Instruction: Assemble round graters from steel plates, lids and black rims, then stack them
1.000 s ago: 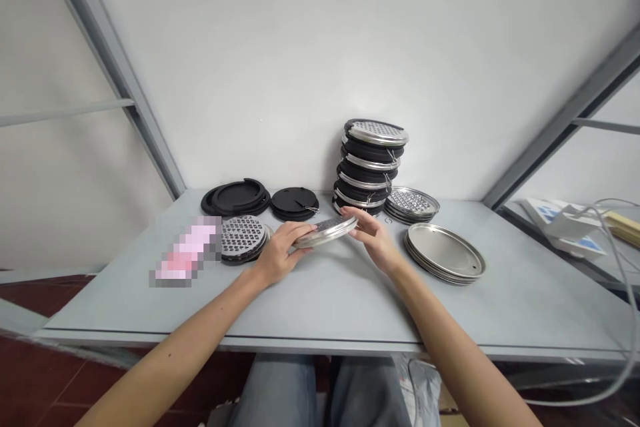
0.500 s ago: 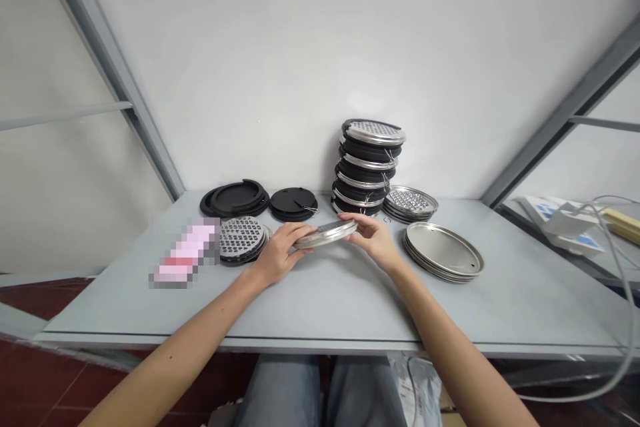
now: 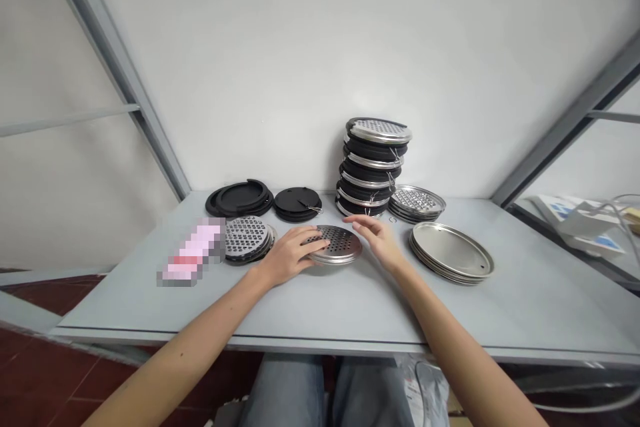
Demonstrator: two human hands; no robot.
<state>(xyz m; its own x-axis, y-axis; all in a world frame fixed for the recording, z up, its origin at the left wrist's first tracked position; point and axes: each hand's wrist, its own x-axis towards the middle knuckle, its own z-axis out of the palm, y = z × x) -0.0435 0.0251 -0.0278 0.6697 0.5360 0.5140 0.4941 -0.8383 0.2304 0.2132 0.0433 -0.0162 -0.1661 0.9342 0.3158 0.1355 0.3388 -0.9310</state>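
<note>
My left hand grips the left edge of a round metal grater plate, fingers on top and thumb at its near side. The plate has small holes and a shiny rim and lies almost level in front of me; whether it touches the table I cannot tell. To the right of it, my right hand is open, fingers stretched out and apart from the plate. Just left of my left hand sits a stack of grater discs. Beyond my right hand is a stack of plain round metal plates.
A tall pile of black and metal discs stands at the back. Beside it are more grater plates. Black rings and black discs lie at the back left. A pixelated pink item rests on the table.
My right hand has let go of the grater plate and opened. The plate has tipped so that its holed top shows more, still in my left hand.
</note>
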